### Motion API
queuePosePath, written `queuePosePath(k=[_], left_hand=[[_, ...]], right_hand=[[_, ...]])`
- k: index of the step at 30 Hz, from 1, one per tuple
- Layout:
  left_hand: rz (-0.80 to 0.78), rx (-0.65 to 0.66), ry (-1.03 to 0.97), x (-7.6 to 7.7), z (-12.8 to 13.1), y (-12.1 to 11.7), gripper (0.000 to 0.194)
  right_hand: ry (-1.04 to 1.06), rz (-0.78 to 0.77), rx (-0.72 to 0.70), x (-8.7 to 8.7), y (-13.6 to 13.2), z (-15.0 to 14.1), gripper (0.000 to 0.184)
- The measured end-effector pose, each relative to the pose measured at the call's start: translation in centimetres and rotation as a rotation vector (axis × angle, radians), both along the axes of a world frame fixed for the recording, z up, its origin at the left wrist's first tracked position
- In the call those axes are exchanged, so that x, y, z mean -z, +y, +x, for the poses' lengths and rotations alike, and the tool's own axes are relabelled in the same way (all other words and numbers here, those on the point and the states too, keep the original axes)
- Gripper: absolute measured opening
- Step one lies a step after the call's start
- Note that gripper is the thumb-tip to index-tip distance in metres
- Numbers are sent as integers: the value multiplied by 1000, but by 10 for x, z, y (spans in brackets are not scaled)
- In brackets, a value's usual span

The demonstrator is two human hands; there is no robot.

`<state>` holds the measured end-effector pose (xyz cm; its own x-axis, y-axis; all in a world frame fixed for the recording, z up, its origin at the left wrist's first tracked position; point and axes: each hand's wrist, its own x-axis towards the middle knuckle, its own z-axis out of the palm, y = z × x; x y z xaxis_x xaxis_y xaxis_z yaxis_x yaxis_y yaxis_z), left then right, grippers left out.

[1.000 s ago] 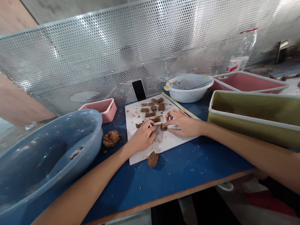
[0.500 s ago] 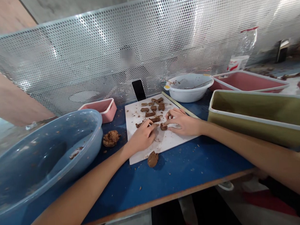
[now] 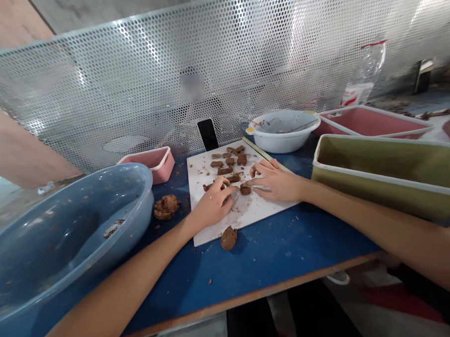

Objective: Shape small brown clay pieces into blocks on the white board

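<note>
Clock centred on the white board [image 3: 256,209], 12 pointing away from us. One small clay block [image 3: 245,190] sits on it, just right of centre, between our two hands. Left hand [image 3: 212,205] is at its 8 o'clock: fingers half-curled, tips right beside the block; we can't tell if they touch. Right hand [image 3: 277,182] is at its 3 o'clock: fingers spread, index tip at the block's upper edge, thumb low on the near side; we can't tell if it's pinched.

Counts. Formed clay pieces [image 3: 225,171]: at least eight more, scattered from 10 to 1; the crossed ones at 12 overlap, so no exact figure. Clay lumps: two, one [image 3: 229,238] at 6 against the board's near edge, one [image 3: 167,207] at 9 on the blue table [image 3: 288,245]. Basins: two, big blue basin [image 3: 148,196] at 9, white basin [image 3: 283,143] with yellow handle tips and brown bits inside at 1–2. Pink containers: two, small pink box [image 3: 166,166] at 10, large pink tray [image 3: 379,124] at 2. One olive tub [image 3: 382,191] at 3. One pale strip [image 3: 265,155] along the 1–2 edge.

Labels: one clear bottle [image 3: 363,80] at 2, red-and-white label, lettering too small for us to read. One smartphone [image 3: 207,135] at 11–12, dark screen facing us, leaning on the perforated metal panel [image 3: 132,93].
</note>
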<state>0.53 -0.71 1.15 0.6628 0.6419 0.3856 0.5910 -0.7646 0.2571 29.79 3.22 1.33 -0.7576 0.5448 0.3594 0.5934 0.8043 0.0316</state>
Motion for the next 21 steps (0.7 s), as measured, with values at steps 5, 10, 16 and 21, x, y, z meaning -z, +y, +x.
queuePosePath(k=[5,10,16,21], left_hand=[[14,15,6,1,-1,2,36],[21,16,0,2,-1,3,36],[29,24,-5,5,-2,4,36],[19,14,12,4,-1,3,34]], right_hand=[[-17,19,-6,-2,-2,-1,39],[-44,11,0,-5,-6,-2,39],[-34,-18,-6,-5,-7,-3,37],[-16,-7,-8,-4,-6,-1,36]])
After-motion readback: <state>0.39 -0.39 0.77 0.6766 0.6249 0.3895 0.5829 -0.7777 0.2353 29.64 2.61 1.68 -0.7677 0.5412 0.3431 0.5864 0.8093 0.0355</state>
